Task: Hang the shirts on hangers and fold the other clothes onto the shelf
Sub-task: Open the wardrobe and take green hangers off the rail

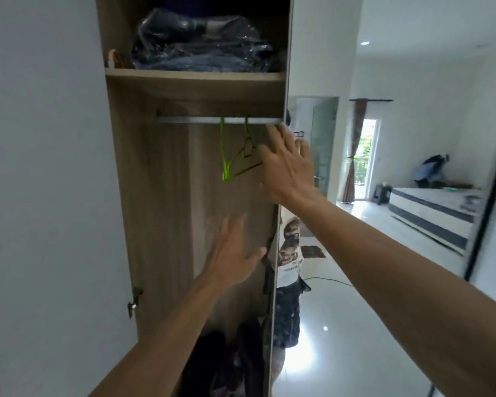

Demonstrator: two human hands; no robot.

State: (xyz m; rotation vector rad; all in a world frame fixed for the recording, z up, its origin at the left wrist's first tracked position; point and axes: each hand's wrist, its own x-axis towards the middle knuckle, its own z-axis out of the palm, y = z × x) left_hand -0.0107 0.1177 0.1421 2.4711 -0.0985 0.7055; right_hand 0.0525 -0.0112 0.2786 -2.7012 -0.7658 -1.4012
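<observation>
To my left a plain pale wall (40,167) runs right up to the wooden wardrobe (155,224), its grain brown and streaky. On my right the mirrored door (413,138) throws the room back at me — white walls, a glossy white tiled floor (341,310) catching a bright spot of light. A striped mattress (433,213) lies low on that floor. Beyond it stands a narrow doorway (368,156) full of daylight, a brown curtain (354,150) hanging beside it. One small ceiling light (364,43) glows overhead — round and white.
</observation>
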